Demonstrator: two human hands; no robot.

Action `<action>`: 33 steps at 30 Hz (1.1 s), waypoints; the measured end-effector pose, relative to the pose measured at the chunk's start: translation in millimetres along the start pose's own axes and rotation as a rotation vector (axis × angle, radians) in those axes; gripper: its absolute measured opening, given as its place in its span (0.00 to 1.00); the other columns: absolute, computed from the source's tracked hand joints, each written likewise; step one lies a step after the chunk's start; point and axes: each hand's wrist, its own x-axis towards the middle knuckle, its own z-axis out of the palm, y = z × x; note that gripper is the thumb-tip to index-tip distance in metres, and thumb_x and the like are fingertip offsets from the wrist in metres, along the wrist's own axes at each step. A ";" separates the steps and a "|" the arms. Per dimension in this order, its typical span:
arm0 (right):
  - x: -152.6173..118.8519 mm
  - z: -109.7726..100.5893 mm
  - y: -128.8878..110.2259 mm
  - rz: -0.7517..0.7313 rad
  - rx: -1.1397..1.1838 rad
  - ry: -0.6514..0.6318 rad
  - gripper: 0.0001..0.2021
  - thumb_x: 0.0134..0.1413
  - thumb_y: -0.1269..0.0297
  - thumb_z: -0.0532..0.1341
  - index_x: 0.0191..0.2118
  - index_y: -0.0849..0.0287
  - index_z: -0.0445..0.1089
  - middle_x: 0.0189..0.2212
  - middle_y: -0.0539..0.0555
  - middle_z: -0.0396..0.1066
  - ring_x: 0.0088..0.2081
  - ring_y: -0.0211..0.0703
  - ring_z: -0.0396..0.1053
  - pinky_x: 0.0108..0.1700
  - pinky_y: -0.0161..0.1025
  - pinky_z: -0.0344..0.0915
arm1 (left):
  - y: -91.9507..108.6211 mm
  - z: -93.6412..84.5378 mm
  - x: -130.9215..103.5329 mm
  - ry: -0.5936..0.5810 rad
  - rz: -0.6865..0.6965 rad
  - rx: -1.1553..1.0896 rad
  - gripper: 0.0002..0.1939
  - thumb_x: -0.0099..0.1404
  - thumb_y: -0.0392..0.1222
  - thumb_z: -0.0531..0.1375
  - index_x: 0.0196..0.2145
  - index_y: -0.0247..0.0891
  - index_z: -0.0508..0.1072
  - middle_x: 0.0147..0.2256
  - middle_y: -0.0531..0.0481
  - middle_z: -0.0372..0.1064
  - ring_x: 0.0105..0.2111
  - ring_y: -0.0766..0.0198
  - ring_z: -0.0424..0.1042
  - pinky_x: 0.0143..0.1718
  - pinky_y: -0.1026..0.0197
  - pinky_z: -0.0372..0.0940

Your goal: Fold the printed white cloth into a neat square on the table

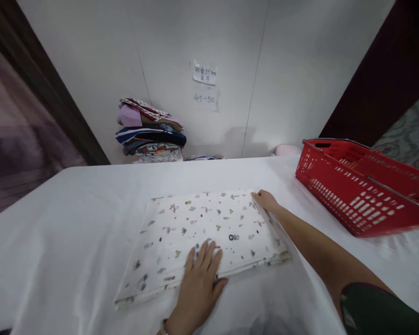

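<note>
A folded white cloth [209,228] printed with small plants and animals lies flat on the white-covered table in front of me. My left hand [200,286] rests palm down over its near edge, fingers stretched out and thumb apart. At the far right corner, my right hand [265,200] has its fingers curled and closed on the cloth's edge. The exact grip of those fingertips is partly hidden. Several layers show along the near fold.
A red plastic basket [356,195] with metal handles stands at the right of the table [84,223]. Behind the far edge rises a stack of folded fabrics [152,132]. Paper notes [205,74] are stuck on the pale wall, and a pinkish curtain [17,125] hangs at left.
</note>
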 end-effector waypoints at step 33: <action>12.3 8.8 -14.6 -0.216 0.056 0.031 0.28 0.58 0.51 0.48 0.60 0.63 0.56 0.59 0.61 0.56 0.60 0.52 0.54 0.59 0.46 0.52 | -24.3 -59.2 4.1 -0.024 -0.296 -0.371 0.25 0.65 0.55 0.49 0.58 0.46 0.59 0.61 0.48 0.53 0.60 0.57 0.52 0.57 0.48 0.54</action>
